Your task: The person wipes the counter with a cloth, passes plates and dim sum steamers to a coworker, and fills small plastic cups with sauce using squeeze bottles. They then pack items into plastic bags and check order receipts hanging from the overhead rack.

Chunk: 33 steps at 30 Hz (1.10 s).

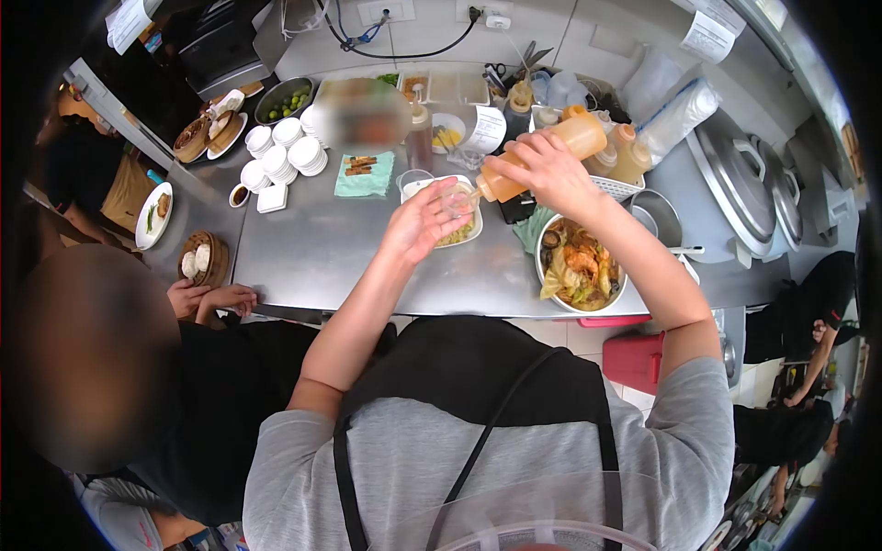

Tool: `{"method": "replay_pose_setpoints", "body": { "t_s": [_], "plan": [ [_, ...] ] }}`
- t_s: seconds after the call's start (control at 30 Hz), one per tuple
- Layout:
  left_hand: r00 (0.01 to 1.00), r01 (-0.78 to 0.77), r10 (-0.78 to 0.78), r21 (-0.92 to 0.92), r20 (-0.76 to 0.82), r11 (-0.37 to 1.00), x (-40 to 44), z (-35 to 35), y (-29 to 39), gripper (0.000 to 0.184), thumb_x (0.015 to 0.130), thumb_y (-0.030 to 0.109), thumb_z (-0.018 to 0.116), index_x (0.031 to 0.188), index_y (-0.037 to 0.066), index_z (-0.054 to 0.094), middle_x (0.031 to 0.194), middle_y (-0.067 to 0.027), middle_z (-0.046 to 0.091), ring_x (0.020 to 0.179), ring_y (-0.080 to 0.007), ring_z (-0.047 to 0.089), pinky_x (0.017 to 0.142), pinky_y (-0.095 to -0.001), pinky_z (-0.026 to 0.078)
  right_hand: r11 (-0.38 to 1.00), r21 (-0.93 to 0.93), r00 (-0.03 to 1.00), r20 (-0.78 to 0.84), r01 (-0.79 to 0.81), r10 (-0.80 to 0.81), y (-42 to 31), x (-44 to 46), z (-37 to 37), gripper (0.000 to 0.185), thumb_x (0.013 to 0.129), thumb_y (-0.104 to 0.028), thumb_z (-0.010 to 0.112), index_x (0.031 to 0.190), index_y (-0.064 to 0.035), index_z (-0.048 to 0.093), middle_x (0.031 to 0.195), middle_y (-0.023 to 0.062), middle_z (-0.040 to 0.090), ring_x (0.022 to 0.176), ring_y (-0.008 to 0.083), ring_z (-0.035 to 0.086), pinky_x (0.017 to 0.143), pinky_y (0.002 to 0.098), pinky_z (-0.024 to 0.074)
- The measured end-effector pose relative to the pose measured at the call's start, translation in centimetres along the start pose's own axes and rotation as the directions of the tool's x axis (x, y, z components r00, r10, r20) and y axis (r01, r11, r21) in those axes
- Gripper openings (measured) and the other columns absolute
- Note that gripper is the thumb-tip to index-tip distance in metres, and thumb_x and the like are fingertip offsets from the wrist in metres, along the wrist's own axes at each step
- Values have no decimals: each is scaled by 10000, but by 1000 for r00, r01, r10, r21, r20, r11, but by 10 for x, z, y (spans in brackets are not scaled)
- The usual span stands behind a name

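Observation:
My right hand [554, 173] is wrapped round an orange squeeze bottle [581, 138], tilted with its nozzle pointing down and left. The nozzle tip is at a small clear plastic cup [456, 199], which my left hand [418, 223] holds in its fingers. Whether sauce is flowing is too small to tell. Partly hidden beneath the cup, a white dish [476, 233] holds food that looks like noodles. Below my right forearm stands a large white bowl [542, 280] with shrimp, cabbage and mushrooms.
Stacked white saucers [278, 163] and a green cloth [360, 186] with brown rolls lie left. A bamboo steamer [220, 266] with buns sits near a co-worker's hands [213, 298]. Sauce bottles [629, 151] crowd the back right, beside large metal lids [735, 184]. A red bin [634, 360] stands below.

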<state>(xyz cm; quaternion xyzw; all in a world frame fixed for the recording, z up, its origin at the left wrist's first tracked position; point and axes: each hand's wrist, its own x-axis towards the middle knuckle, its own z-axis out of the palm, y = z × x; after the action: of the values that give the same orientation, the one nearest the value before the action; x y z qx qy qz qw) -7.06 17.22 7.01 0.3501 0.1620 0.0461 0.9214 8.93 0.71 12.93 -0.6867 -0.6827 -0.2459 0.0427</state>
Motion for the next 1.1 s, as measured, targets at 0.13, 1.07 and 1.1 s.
{"method": "replay_pose_setpoints", "body": {
  "t_s": [0.13,1.07,1.1],
  "plan": [
    [1000,11,-11,-34,-2,999,4,-2,-5,445,875,235,413,1205,-57,348,1172,-221,420,1082,-354,441,916,-446,393,999,-20,1000,0,26,-26,3,3,5,493,626,-43,557,1093,-193,515,964,38,530,911,218,488,817,360,387],
    [994,14,9,-218,106,976,2,8,-2,392,856,233,456,1163,-7,416,1119,-178,487,1046,-287,491,882,-434,424,816,443,916,30,-372,401,-11,-15,10,631,502,16,668,1097,-152,544,992,45,566,901,251,528,786,353,411],
    [992,5,22,-219,121,976,2,9,-1,403,855,236,458,1172,-8,409,1126,-182,481,1055,-290,483,897,-438,409,728,571,892,18,-380,451,-15,-17,12,633,507,-7,696,1104,-145,538,993,54,572,933,275,525,793,342,423]
  ]
}}
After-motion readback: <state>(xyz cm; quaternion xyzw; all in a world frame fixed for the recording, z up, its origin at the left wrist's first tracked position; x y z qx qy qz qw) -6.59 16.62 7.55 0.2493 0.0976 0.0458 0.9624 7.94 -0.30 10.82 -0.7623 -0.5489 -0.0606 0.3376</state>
